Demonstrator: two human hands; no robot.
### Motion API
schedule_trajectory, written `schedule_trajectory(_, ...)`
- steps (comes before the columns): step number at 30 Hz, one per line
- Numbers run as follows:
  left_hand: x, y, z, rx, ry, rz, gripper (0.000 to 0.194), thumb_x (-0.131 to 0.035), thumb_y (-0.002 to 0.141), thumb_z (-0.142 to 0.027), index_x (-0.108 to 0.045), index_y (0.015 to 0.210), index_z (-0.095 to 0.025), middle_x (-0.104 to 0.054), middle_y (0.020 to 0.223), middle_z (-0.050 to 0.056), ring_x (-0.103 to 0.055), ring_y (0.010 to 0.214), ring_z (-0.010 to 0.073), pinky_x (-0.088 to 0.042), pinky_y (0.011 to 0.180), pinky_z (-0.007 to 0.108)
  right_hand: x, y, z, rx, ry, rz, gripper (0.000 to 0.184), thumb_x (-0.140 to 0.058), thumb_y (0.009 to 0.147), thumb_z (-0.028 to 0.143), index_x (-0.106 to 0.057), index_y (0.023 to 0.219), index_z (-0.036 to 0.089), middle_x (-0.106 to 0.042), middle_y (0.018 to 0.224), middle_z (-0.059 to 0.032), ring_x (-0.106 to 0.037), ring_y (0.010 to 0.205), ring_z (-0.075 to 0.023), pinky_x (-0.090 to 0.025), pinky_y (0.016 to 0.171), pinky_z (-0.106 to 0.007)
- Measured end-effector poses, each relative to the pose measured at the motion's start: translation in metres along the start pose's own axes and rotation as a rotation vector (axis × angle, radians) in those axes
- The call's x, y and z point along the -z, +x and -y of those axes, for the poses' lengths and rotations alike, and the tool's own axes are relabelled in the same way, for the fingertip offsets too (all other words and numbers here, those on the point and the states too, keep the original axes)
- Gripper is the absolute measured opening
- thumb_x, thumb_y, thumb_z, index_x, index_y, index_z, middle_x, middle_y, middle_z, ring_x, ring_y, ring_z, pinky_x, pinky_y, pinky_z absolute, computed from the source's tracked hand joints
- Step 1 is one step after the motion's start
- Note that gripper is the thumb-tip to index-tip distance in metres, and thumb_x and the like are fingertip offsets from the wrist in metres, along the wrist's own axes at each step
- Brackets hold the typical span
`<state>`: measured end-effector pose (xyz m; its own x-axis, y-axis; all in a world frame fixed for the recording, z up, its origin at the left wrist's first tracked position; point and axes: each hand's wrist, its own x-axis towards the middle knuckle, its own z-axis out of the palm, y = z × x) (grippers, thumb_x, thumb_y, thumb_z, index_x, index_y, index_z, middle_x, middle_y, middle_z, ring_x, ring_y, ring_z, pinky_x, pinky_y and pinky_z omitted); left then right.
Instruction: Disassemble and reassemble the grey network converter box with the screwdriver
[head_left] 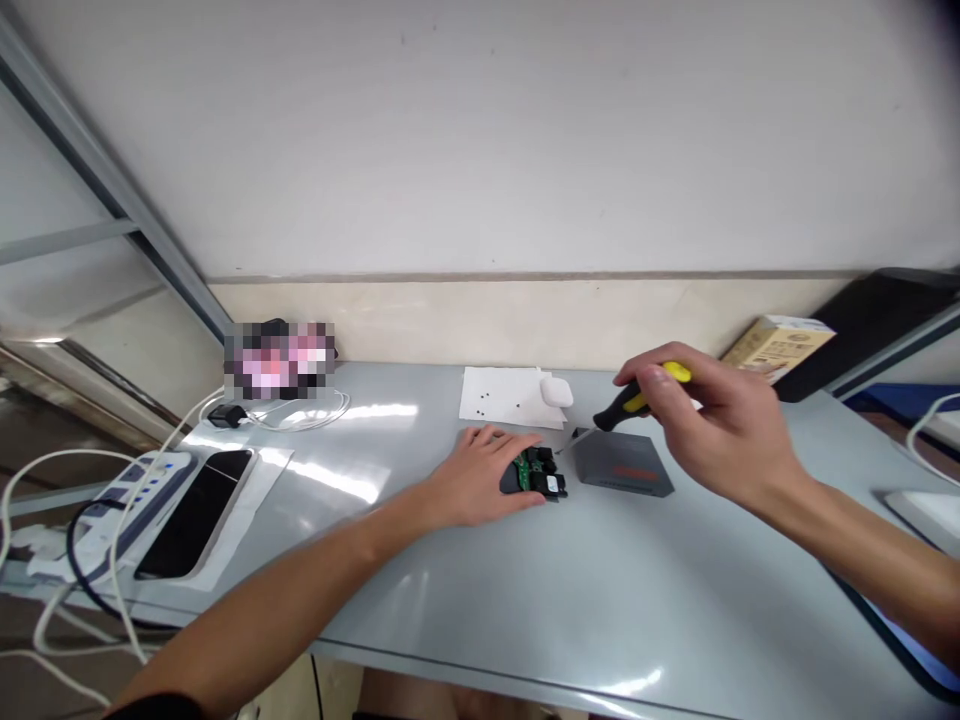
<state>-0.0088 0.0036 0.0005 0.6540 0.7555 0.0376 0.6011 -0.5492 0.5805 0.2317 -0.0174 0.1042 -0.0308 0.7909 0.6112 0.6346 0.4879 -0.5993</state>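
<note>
My left hand (484,480) is closed around a small black device with a green circuit board (534,470), pressing it to the table from its left side. A black and yellow screwdriver (622,410) is gripped in my right hand (720,425), tilted so that its shaft points down and left. The tip reaches the right edge of the device; whether it touches a screw is too small to tell. Just right of the tip lies a dark grey box-like cover (624,462) with reddish print. Several tiny dark screws (484,403) rest on white paper (499,385) behind the device.
A white rounded case (556,391) sits on the paper's right end. At the left are a phone (196,515), a power strip (142,495) and loose cables (322,425). A yellowish carton (776,345) stands at the back right, against a black object (862,330).
</note>
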Motion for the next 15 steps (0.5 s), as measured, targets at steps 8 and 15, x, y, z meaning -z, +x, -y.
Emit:
schedule_trajectory(8, -0.003, 0.002, 0.006, -0.04, 0.01, -0.003, 0.073, -0.068, 0.092, -0.064, -0.042, 0.155, -0.037, -0.061, 0.146, 0.005, -0.047, 0.138, 0.0328, -0.037, 0.116, 0.053, -0.021, 0.007, 0.004, 0.148, 0.031, 0.048, 0.019, -0.058, 0.093, 0.039, -0.067, 0.077, 0.035, -0.06, 0.051, 0.0051, -0.04, 0.034, -0.0145, -0.03, 0.037, -0.034)
schedule_trajectory(15, -0.003, 0.002, 0.007, -0.015, -0.028, 0.009, 0.078, -0.069, 0.089, -0.068, -0.043, 0.155, -0.035, -0.063, 0.144, 0.007, -0.046, 0.139, 0.0355, -0.037, 0.116, 0.055, -0.017, 0.003, 0.015, 0.241, -0.015, 0.051, 0.021, -0.056, 0.095, 0.035, -0.066, 0.078, 0.03, -0.067, 0.057, 0.0053, -0.051, 0.036, -0.0121, -0.037, 0.035, -0.027)
